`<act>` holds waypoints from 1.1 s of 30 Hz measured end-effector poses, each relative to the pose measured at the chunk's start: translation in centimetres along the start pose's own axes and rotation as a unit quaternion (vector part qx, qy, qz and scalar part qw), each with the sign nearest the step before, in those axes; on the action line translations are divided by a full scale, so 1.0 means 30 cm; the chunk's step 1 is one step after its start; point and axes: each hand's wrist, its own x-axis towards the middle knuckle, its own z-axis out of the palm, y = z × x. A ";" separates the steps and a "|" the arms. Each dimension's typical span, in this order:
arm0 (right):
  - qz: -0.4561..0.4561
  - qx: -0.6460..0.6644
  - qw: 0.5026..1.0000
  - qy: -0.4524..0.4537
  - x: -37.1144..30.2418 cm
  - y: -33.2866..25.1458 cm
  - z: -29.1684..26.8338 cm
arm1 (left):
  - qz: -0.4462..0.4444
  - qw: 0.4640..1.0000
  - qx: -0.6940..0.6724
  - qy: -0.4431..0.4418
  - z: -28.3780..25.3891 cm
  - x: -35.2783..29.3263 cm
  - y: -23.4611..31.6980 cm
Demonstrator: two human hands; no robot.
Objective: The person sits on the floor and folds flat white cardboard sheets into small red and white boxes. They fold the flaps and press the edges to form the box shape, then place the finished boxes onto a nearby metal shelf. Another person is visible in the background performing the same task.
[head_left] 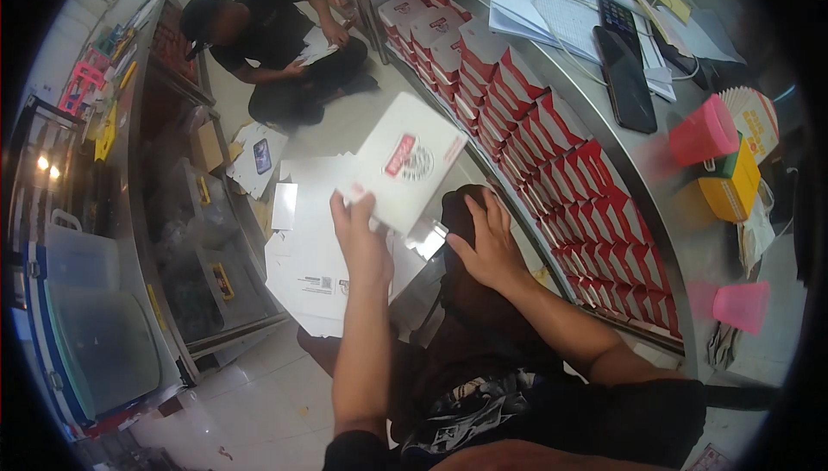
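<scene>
With the head view read as a clock face, a white carton (412, 160) is held just toward 12 o'clock from the centre. It is gripped at its lower-left corner by the left hand (360, 234), whose fingers are curled in closely; the placement of the thumb cannot be determined. The right hand (492, 242) is spread wide, with no firm hold visible. Its thumb is placed just beside a bright flap (426, 238) at the carton's lower end; whether contact is made cannot be told.

Slippage or pivoting of the carton is considered the main risk, since support appears to be given at one corner only. If the flap is pressed from one side, the carton may be swung about the left fingers. A crooked crease or a bent flap may result if force is applied away from the fold line. If the grip is lost, the carton could be dropped onto the white cardboard sheets (302, 277) toward 8 o'clock, or be caught against the dark-clad leg (483, 316) toward 5 o'clock.

The long axis of the carton is laid from 7 o'clock to 1 o'clock. The far end is pointed toward 1 o'clock, the flap is directed between 5 and 6 o'clock, and the printed face is turned toward the camera. Red-and-white cartons (552, 169) are ranked toward 3 o'clock, apart from it.
</scene>
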 end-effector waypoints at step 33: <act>0.153 -0.147 0.971 -0.112 0.187 0.054 0.085 | 0.189 0.879 0.382 -0.215 0.769 0.896 -0.223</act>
